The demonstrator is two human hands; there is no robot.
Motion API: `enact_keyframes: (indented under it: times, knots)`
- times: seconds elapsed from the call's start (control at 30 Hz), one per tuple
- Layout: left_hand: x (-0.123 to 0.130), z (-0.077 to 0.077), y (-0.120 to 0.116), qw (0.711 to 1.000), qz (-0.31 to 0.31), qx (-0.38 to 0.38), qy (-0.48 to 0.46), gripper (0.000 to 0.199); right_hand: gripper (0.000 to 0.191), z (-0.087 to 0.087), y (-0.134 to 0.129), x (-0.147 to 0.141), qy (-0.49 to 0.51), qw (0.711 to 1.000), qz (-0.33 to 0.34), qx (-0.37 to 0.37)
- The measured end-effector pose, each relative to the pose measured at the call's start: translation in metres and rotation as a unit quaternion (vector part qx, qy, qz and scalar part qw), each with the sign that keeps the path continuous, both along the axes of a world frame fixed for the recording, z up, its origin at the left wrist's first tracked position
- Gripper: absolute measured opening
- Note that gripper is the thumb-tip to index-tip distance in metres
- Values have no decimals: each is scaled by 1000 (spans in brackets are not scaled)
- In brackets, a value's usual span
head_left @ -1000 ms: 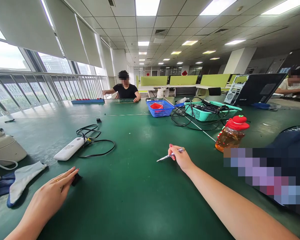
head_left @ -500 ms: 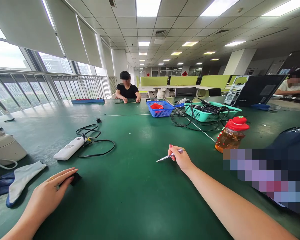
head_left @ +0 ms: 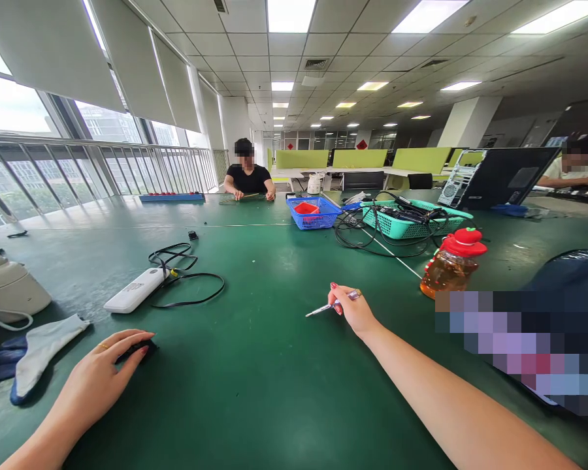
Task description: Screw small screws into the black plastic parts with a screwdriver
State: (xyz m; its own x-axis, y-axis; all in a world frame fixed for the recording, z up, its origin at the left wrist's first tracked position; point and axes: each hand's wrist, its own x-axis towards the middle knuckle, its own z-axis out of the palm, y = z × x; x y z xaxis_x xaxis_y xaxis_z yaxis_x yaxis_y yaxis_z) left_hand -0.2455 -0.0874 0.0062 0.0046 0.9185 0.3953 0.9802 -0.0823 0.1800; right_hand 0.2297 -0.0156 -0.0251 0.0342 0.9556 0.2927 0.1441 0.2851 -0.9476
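Note:
My right hand is closed round a slim silver screwdriver-like tool, its tip pointing left just over the green table. At the lower left, my left hand rests on the table, its fingers wrapped over a small black object that they partly hide. Behind the left hand lies a white power strip with a looped black cable. A blue and white glove sits to the left of that hand.
Beyond my right hand stand a red-lidded bottle, a green basket of cables and a blue basket. A white device is at far left. A person sits across the table; another is at far right.
My left fingers have shifted slightly over the black object, which now looks lower and flatter. My right hand and its tool are nearly unchanged. The person opposite has moved their hands a little.

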Motion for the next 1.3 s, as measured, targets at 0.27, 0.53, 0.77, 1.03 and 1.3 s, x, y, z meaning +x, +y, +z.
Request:
enact_keyframes:
  times: [0.27,0.53,0.77,1.03,1.3]
  knots:
    - [-2,0,-2,1000,-14,-20,2,40,55,3,-1,-1,2,1000,0,-3]
    - [-3,5,-3,999,7,-17,-46,43,56,6,-3,-1,-3,1000,1,0]
    - [-9,10,-3,987,110,-113,-22,51,57,5,-3,-2,-1,1000,-10,-12]
    - [-22,-4,8,993,53,-92,44,44,57,5,-4,-2,-5,1000,-13,-4]
    - [9,11,-16,987,8,158,-22,40,56,3,-4,-1,-6,1000,-11,1]
